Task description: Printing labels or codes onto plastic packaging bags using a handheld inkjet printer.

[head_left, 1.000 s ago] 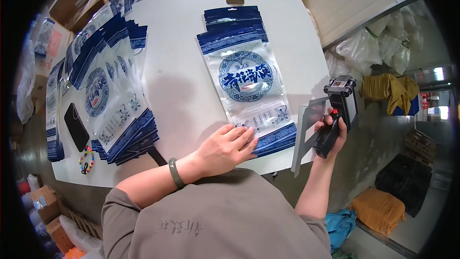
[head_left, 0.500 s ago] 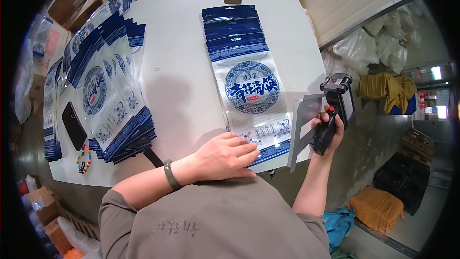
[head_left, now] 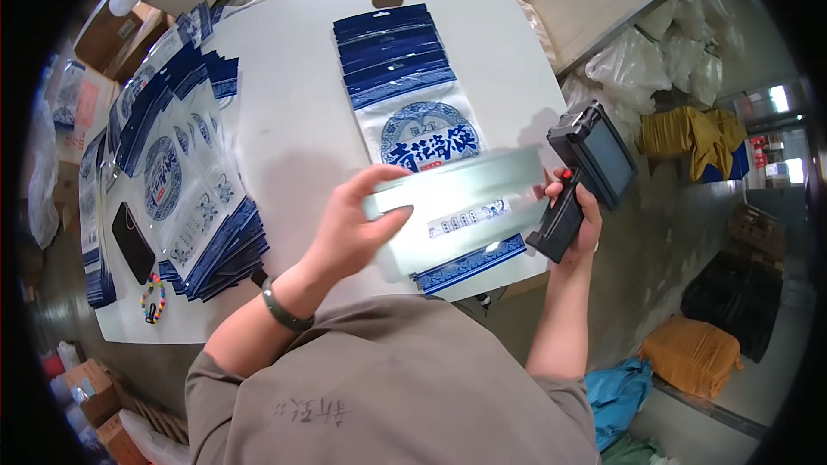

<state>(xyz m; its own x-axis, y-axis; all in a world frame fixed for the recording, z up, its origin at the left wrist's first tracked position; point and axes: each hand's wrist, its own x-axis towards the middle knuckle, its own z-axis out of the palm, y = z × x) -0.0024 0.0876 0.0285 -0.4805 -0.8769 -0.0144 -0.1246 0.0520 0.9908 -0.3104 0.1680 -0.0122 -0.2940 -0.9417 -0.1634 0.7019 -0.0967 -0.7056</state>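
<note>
My left hand (head_left: 357, 220) grips the left end of a pale translucent plate (head_left: 469, 182), thumb on top. The plate is tilted above the lower half of the top bag, and a rectangular window in it shows part of the bag's print. In my right hand (head_left: 587, 220) is a black handheld inkjet printer (head_left: 594, 151), held by its handle with a red button, off the table's right edge. Whether my right fingertips also touch the plate's right end I cannot tell. Beneath lies an overlapping row of blue-and-white plastic bags (head_left: 392, 56).
On the left of the white table (head_left: 284, 60) lies a fanned pile of similar bags (head_left: 185, 176). Beside it are a black phone (head_left: 133, 241) and a coloured bead strap (head_left: 153, 297). Clear plastic sacks (head_left: 633, 69) and an orange-brown bundle (head_left: 689, 355) stand to the right.
My left hand has lifted off the top bag and taken hold of the plate, which has swung from upright beside the printer to over the bag. The printer has shifted slightly left.
</note>
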